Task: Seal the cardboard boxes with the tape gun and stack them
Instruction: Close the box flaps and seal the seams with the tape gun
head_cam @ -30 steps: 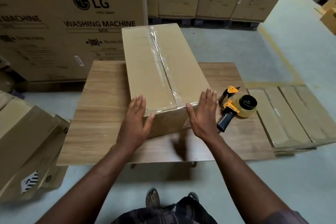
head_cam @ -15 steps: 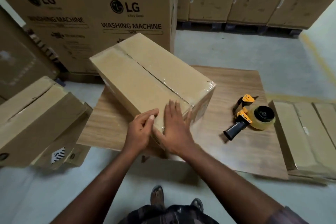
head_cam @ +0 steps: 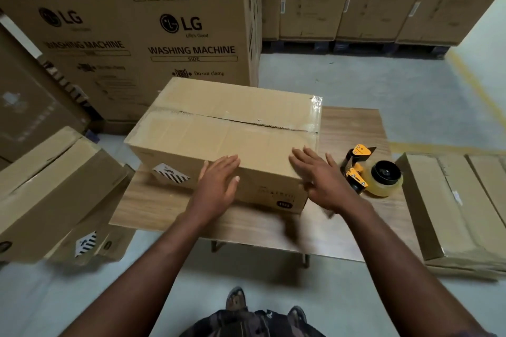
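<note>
A taped cardboard box [head_cam: 224,128] lies crosswise on the low wooden table [head_cam: 353,123], its sealed seam running left to right. My left hand [head_cam: 219,183] lies flat with straight fingers against the box's near face. My right hand [head_cam: 320,175] rests with spread fingers on the box's near right corner. The yellow and black tape gun [head_cam: 369,175] with its clear roll lies on the table just right of my right hand, untouched.
Tilted cardboard boxes [head_cam: 52,191] sit on the floor at the left. Flat boxes [head_cam: 462,208] lie on the floor at the right. Large washing machine cartons [head_cam: 153,24] stand behind the table and along the back wall. My feet are under the table's near edge.
The box has been turned from lengthwise to crosswise on the table. Both hands shifted from its end to its long near side, and my view has swung left.
</note>
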A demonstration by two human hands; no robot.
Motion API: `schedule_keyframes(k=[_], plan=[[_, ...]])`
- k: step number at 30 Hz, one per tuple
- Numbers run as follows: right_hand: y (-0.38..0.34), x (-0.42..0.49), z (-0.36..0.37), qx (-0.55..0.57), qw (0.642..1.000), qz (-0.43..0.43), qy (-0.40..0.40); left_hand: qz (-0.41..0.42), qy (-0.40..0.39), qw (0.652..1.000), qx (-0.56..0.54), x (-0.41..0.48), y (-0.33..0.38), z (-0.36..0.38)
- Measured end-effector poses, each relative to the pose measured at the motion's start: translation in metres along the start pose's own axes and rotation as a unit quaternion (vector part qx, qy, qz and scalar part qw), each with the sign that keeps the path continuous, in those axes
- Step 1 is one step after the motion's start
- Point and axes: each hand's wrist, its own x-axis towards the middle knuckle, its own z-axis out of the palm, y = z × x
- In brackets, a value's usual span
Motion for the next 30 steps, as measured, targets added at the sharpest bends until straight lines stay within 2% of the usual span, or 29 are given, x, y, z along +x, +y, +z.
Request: schedule_keyframes(k=[2,5,9,13,16,19,24,27,30], plan=[[-0.021,-0.002,0.009,-0.052,0.996,0.064,0.047,-0.011,-0.009,1.000,0.010,0.013,-0.005,-0.003],[-0.066,-0.011,0.046,-0.049,0.986,0.136,0.088,-0.012,0.006,0.999,0.032,0.017,-0.019,-0.006],[-0.066,-0.008,0.069,-0.040,0.980,0.146,0.127,-0.030,0.009,0.998,0.053,0.017,-0.042,-0.016],[-0.018,0.017,0.049,-0.065,0.982,0.131,0.117,-0.070,0.011,0.996,0.062,0.029,-0.064,-0.034],[0.008,0.054,0.017,-0.067,0.974,0.196,0.095,-0.104,0.005,0.991,0.087,0.042,-0.078,-0.048],[-0.015,0.078,0.008,-0.069,0.961,0.257,0.073,-0.143,0.017,0.983,0.115,0.047,-0.099,-0.065],[-0.076,0.071,0.047,-0.014,0.970,0.227,0.087,-0.192,0.023,0.972,0.137,0.037,-0.126,-0.070],[-0.072,0.075,0.044,0.023,0.970,0.226,0.085,-0.199,0.044,0.974,0.101,0.036,-0.118,-0.063],[-0.039,0.098,0.027,0.048,0.973,0.213,0.074,-0.223,0.047,0.967,0.117,0.031,-0.095,-0.055]])
